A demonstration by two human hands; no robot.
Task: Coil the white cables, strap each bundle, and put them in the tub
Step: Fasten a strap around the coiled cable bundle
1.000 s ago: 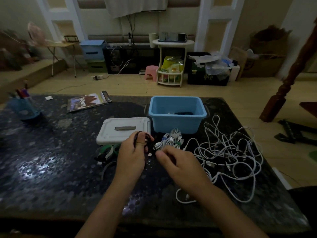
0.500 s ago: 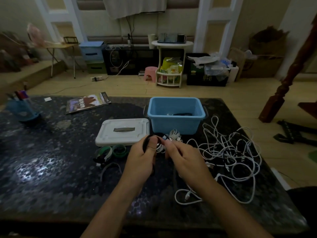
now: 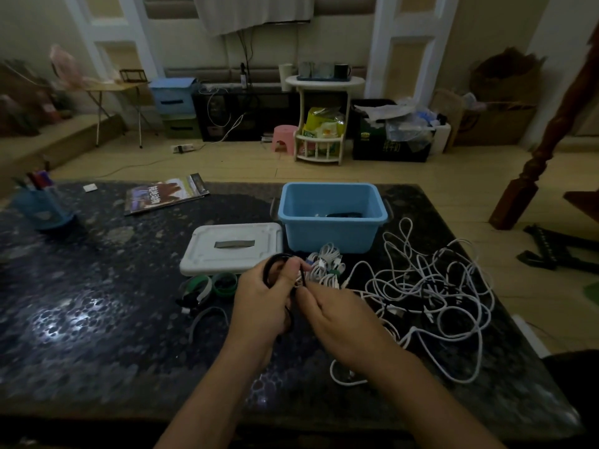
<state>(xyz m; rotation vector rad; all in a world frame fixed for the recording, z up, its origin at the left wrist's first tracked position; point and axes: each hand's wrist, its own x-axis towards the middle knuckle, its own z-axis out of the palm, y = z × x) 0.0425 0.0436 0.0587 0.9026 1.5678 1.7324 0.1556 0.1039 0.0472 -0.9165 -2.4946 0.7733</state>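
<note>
My left hand [image 3: 261,298] grips a coil of black cable [image 3: 271,261] whose loop shows above my thumb. My right hand [image 3: 337,314] pinches the same black cable beside it, at the middle of the table. Just beyond my fingers lies a small heap of coiled white cables [image 3: 325,264]. A big tangle of loose white cables [image 3: 428,293] spreads over the right of the table. The blue tub [image 3: 332,234] stands behind the heap with something dark inside.
The tub's white lid [image 3: 233,246] lies left of the tub. Green and white straps [image 3: 207,286] lie in front of the lid. A magazine [image 3: 165,196] and a blue pen holder [image 3: 43,205] sit at the far left. The table's right edge is near the tangle.
Both hands have moved together and slightly forward. The black loop in my left hand has grown rounder as my right hand has drawn the cable in close to it.
</note>
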